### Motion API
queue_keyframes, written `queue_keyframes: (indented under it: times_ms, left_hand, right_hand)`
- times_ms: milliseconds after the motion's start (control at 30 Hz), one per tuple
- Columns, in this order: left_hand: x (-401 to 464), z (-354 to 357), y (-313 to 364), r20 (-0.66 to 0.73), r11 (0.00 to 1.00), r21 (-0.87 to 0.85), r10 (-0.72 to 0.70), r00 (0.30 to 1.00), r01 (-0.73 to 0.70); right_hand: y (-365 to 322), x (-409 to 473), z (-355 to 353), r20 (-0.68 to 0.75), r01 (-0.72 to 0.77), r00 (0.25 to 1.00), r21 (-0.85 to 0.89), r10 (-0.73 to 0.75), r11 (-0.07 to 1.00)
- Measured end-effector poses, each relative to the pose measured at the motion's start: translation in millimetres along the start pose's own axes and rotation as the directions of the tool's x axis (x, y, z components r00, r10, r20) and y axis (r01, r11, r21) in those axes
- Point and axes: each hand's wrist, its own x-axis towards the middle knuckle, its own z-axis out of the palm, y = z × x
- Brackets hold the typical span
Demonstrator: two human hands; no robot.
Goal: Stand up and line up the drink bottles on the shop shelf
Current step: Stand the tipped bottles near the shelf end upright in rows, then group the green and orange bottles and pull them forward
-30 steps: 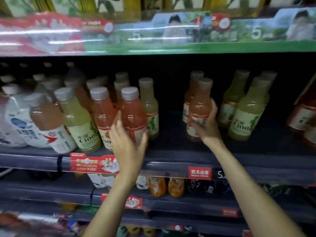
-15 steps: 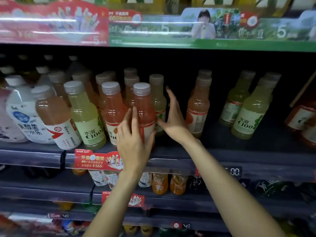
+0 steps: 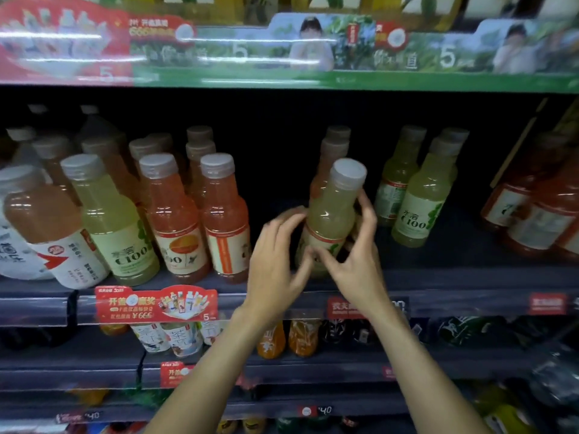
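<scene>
Bottle (image 3: pixel 332 214), pale-green drink, full, grey cap, is held tilted at shelf (image 3: pixel 454 278) front, in the gap btwn the orange bottles (image 3: pixel 200 220) and the green pair (image 3: pixel 419 198). It is gripped by right hand (image 3: pixel 354 261), fingers curled round the lower body w/ thumb across the label; left hand (image 3: pixel 275 264) is set beside it, fingers bent and tips at the label, firm grip not clear. Bottle is judged fairly heavy, stiff plastic, smooth and prob. slippery; best taken low at the label, not by the cap.
</scene>
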Motion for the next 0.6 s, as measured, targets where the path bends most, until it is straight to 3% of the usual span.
queue_keyframes:
  times_ms: [167, 233, 300, 433, 600]
  left_hand:
    - [24, 53, 25, 0.103, 0.983, -0.179, -0.022, 0.994, 0.041]
    - [35, 74, 43, 0.283, 0.907, -0.382, -0.066, 0.957, 0.176]
    - [44, 93, 52, 0.451, 0.804, -0.476, -0.126, 0.884, 0.357]
    - [62, 131, 56, 0.605, 0.601, -0.510, -0.257, 0.753, 0.615]
    - [63, 162, 62, 0.656, 0.534, -0.493, -0.291, 0.697, 0.687]
  right_hand:
    - [19, 2, -65, -0.118, -0.053, 0.992, -0.095, 0.042, 0.994]
    - [28, 2, -93, -0.178, -0.094, 0.982, -0.124, 0.071, 0.988]
    - [34, 3, -113, -0.238, -0.132, 0.966, -0.112, 0.102, 0.985]
    - [54, 9, -148, -0.334, -0.217, 0.930, -0.161, 0.153, 0.963]
    - [79, 30, -159, -0.319, -0.267, 0.928, -0.202, 0.194, 0.942]
